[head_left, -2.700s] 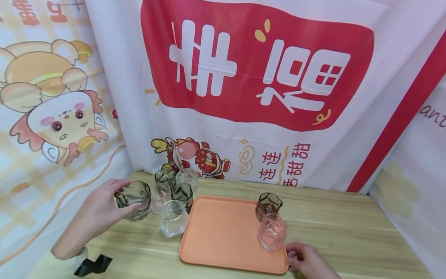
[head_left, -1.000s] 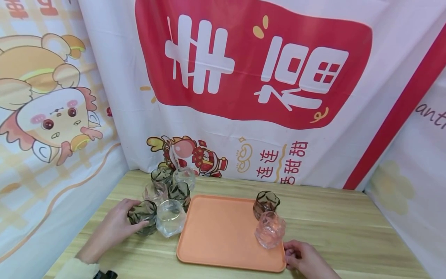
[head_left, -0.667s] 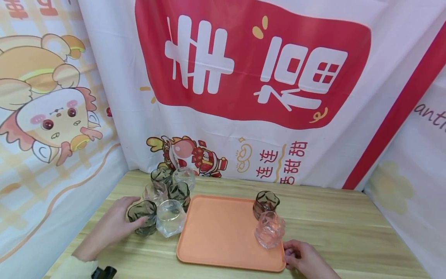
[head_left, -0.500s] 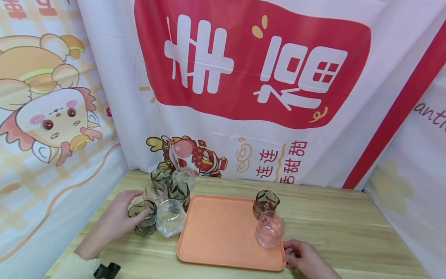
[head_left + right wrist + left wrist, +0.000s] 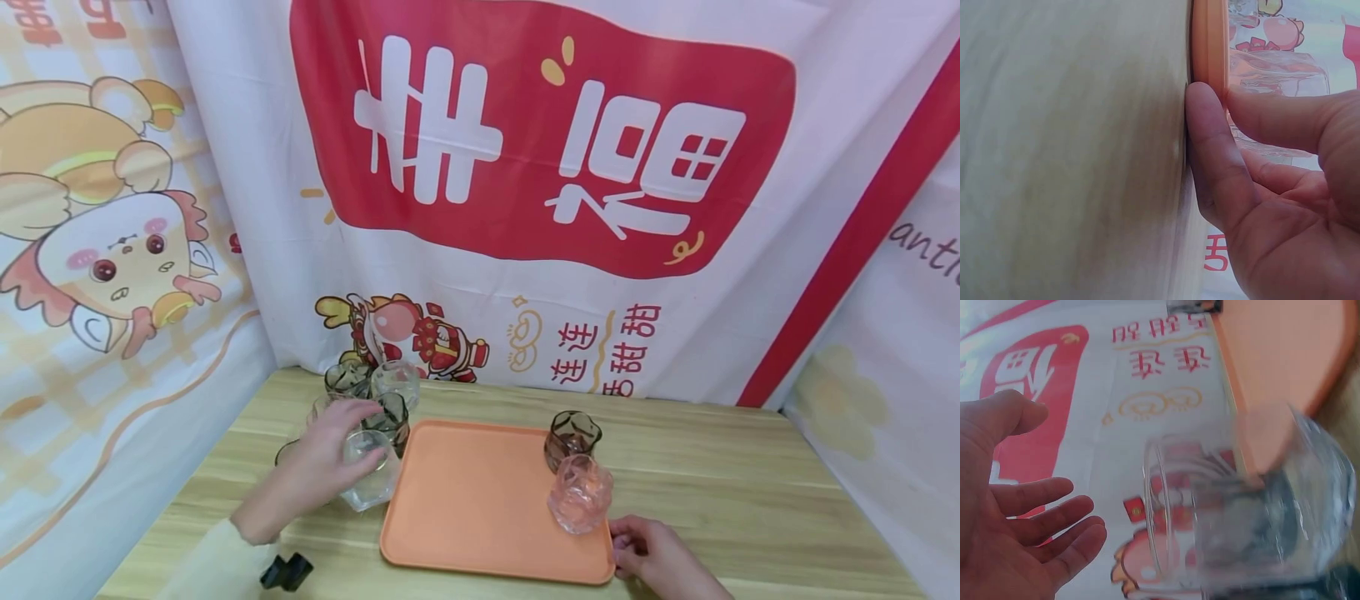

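My left hand (image 5: 318, 467) hovers over a clear faceted glass (image 5: 369, 490), its fingers spread and holding nothing. In the left wrist view a gap shows between the fingers and the glass's rim. A smoky grey glass (image 5: 283, 453) and a pale clear glass (image 5: 318, 410) are partly hidden behind this hand. My right hand (image 5: 660, 557) pinches the near right corner of the orange tray (image 5: 480, 500), thumb (image 5: 1275, 119) on the rim and index finger (image 5: 1210, 119) at its lower edge. On the tray's right side stand a smoky brown glass (image 5: 573, 442) and a pinkish clear glass (image 5: 581, 497).
Left of the tray, more glasses stand close together: a smoky one (image 5: 393, 417), another dark one (image 5: 347, 377) at the back and a clear one (image 5: 397, 382). A printed cloth (image 5: 465, 250) hangs behind the wooden table (image 5: 720, 467).
My left hand set the smoky grey glass down beside the clear glass, let go of it and moved right over the clear glass. My right hand stayed at the tray's corner.
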Tool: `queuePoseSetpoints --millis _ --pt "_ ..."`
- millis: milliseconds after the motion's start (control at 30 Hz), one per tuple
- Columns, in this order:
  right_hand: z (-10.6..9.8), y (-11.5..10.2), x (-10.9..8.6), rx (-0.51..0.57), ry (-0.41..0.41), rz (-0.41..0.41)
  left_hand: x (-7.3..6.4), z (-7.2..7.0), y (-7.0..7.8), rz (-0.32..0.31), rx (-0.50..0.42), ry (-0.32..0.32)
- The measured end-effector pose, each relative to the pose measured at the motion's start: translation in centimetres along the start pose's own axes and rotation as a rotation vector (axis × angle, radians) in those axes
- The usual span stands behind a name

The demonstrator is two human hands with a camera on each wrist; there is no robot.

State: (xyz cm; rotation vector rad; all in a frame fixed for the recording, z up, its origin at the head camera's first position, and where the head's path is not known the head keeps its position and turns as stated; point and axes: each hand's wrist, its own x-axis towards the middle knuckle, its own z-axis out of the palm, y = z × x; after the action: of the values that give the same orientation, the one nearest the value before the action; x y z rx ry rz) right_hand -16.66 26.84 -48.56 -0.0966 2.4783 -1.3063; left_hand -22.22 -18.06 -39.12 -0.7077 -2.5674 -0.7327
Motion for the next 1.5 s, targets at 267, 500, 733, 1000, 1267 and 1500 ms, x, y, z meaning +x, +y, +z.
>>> queuePoseSetpoints --millis 267,500,733,1000,1267,1500 --pt "0.0 0.0 0.0 -0.004 0.004 -0.004 2.4 2.5 3.2 0.054 -0.052 -0.071" --pt "0.0 0.1 0.0 -0.021 0.012 0.0 4.5 4.9 4.8 0.02 -0.083 -0.148" --pt "0.1 -0.1 0.0 -0.023 0.018 0.013 6.4 7.7 6.1 0.065 -0.133 -0.172" --pt "0.1 -0.1 -0.1 -0.019 0.026 0.012 7.6 10.7 8.1 0.044 -0.156 -0.275" --pt "0.0 0.0 0.0 -0.02 0.028 0.027 9.4 14.3 9.1 0.082 -0.151 -0.36" --pt "0.0 0.0 0.0 -0.045 0.032 0.004 10.9 16.5 9.7 0.135 -0.092 -0.398"
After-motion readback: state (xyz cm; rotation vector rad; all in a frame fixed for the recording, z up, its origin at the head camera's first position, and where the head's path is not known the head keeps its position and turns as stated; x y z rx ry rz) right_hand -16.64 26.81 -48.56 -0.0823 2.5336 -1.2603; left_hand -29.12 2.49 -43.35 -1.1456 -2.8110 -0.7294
